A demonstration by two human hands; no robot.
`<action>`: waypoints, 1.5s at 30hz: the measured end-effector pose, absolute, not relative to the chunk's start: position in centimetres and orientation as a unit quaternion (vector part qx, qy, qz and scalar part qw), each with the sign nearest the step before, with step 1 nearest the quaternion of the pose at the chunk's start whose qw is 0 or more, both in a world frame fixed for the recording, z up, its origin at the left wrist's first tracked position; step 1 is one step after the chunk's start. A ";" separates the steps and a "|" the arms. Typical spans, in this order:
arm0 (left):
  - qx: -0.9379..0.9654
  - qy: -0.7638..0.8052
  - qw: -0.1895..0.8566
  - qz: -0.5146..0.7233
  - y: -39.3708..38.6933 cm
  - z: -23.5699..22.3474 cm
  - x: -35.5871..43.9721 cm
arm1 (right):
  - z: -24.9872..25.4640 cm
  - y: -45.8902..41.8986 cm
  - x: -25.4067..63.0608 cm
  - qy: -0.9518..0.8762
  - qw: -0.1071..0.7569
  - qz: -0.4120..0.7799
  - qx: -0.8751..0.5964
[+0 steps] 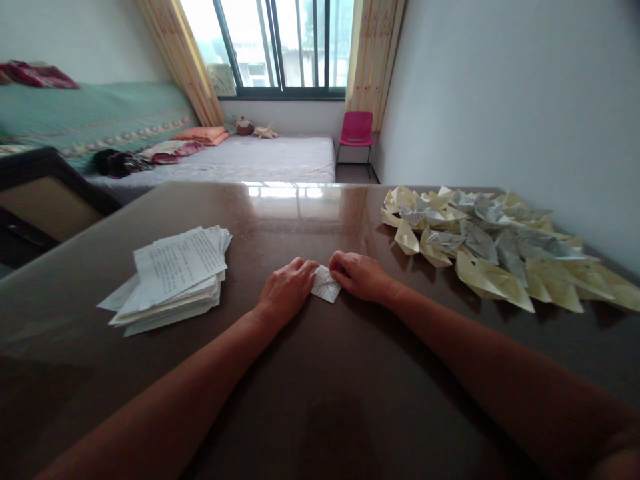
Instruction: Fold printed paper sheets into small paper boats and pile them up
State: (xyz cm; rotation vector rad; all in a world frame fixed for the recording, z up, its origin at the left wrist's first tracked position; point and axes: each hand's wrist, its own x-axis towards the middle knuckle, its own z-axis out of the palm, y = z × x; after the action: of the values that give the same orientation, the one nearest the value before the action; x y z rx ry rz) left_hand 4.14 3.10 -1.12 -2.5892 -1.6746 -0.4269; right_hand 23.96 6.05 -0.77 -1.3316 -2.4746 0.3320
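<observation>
A small folded paper [326, 287], white with creases and faint print, lies on the brown glossy table [310, 373] in front of me. My left hand [289, 287] has its bent fingers closed at the paper's left corner. On the opposite side, the fingers of my right hand [361, 275] pinch its upper right edge. The fingers cover parts of the paper's outline. To the left is a stack of printed paper sheets [175, 277], a little fanned out. Many folded paper boats [480, 240], yellowish and white, stand in rows at the right.
Beyond the table's far edge are a bed [280, 157] with pillows and soft toys, and a pink chair [357, 130] near the wall. A dark wooden chair [45, 200] stands at the left. Curtains frame a window [285, 47] at the back.
</observation>
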 end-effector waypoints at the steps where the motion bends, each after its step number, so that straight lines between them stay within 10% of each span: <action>1: -0.840 -0.526 0.021 -0.133 3.0 -1.0 4.1 | -0.7 5.9 23.9 -0.864 0.152 0.112 -0.466; 20: -0.888 -0.454 0.078 -0.003 0.8 1.2 3.9 | 4.4 2.5 24.3 -0.910 -0.073 -0.036 -0.405; 45: -0.839 -0.486 -0.046 -0.242 2.0 0.7 2.9 | 0.1 5.2 22.9 -0.792 0.355 0.318 -0.381</action>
State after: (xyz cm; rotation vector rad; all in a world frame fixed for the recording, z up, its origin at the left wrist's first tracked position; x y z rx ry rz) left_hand 2.88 2.04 0.69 -2.7139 -1.5726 -0.7840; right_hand 22.93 5.20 0.09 -0.9845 -2.0463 0.8223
